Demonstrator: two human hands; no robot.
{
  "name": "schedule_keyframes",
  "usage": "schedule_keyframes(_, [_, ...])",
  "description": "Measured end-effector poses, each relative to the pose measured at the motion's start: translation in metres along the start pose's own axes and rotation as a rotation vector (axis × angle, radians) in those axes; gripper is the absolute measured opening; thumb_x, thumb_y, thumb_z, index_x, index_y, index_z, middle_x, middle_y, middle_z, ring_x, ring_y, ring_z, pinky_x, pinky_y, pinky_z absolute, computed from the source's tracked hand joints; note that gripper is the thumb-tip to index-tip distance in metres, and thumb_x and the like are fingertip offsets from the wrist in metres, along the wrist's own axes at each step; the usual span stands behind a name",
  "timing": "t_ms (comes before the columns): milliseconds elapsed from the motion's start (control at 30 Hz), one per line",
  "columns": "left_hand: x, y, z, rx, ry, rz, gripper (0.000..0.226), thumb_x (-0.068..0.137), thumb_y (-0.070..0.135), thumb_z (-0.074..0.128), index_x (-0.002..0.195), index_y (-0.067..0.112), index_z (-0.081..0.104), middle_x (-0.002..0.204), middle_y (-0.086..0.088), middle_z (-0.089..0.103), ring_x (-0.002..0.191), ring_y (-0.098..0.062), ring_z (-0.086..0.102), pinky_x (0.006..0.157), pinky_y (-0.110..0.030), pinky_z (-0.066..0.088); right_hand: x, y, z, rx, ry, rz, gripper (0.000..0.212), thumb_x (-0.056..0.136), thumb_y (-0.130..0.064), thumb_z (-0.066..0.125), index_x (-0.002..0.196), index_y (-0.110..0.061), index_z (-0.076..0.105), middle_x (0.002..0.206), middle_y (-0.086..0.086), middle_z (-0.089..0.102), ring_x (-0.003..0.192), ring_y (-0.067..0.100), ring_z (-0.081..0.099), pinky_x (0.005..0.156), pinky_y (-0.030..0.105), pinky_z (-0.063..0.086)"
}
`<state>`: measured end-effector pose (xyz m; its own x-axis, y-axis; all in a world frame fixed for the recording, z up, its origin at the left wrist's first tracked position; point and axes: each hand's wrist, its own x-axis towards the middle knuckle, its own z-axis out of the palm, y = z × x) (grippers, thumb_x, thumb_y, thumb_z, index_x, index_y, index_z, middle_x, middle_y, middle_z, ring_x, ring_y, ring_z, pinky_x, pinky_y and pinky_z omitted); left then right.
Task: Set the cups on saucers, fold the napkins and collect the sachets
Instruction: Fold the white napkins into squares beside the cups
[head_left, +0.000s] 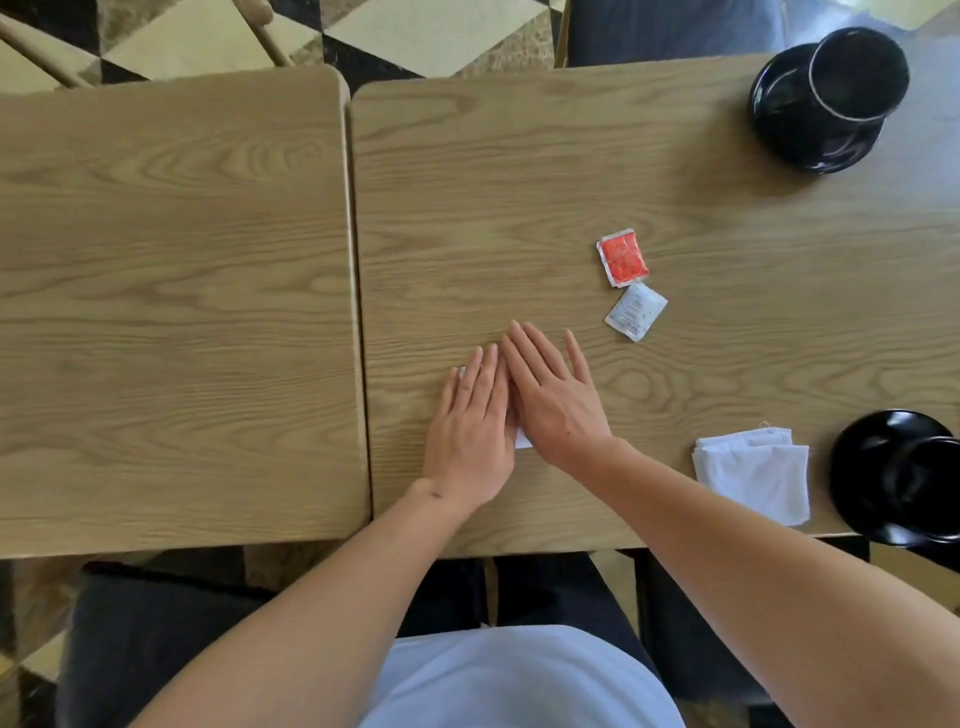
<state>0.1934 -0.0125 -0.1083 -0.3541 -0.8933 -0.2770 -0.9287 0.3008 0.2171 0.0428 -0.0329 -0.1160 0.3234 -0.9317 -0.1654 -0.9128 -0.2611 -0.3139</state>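
Matt wood-grain table (519, 182), glossy black cup (852, 78), soft white cloth napkin (753, 478).

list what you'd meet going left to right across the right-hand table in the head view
left hand → right hand → red sachet → white sachet → folded napkin. The two black cups on saucers overlap in left-right span, so I leave them out.
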Motion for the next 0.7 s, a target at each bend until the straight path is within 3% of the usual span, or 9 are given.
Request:
schedule_keyframes(167, [0.007,-0.010,0.018,0.102,0.003,0.021,0.068,0.103,0.038,0.022,0.159,0.002,0.006,0.169,-0.012,0.002,0.157,-0.026,-0.002,0.125,-0.048,0.013,0.008,0.006,0.013,-0.019,0.069,0.009,0.055,0.104,-0.029,0.050,0.156,-0.013,0.037,0.165,0.004,0.030,0.153,0.020,0.023,0.123,0.057,0.015])
schedule_keyframes(467, [0.009,-0.017,0.039,0.098,0.064,0.092,0.074,0.102,0.040,0.027,0.159,-0.003,0.007,0.169,-0.018,0.000,0.156,-0.032,-0.001,0.125,-0.053,0.011,0.010,0.012,0.032,0.013,0.223,-0.024,0.049,0.107,-0.032,0.030,0.152,-0.016,0.045,0.162,0.001,0.036,0.152,0.019,0.027,0.121,0.057,0.017])
schedule_keyframes(633, [0.010,-0.017,0.032,0.134,-0.001,0.092,0.070,0.102,0.039,0.020,0.158,-0.002,0.007,0.169,-0.017,0.002,0.156,-0.032,-0.001,0.125,-0.052,0.009,0.011,0.010,0.029,-0.011,0.151,0.000,0.050,0.106,-0.030,0.036,0.153,-0.016,0.043,0.164,0.001,0.033,0.153,0.019,0.025,0.121,0.057,0.016])
schedule_keyframes(700, [0.009,-0.012,0.020,0.061,0.007,0.095,0.065,0.104,0.033,0.028,0.159,0.001,0.012,0.169,-0.015,0.006,0.157,-0.030,0.000,0.126,-0.049,0.009,0.011,0.002,0.017,-0.006,0.062,0.036,0.052,0.105,-0.031,0.040,0.155,-0.019,0.039,0.165,-0.001,0.029,0.154,0.018,0.022,0.122,0.056,0.013])
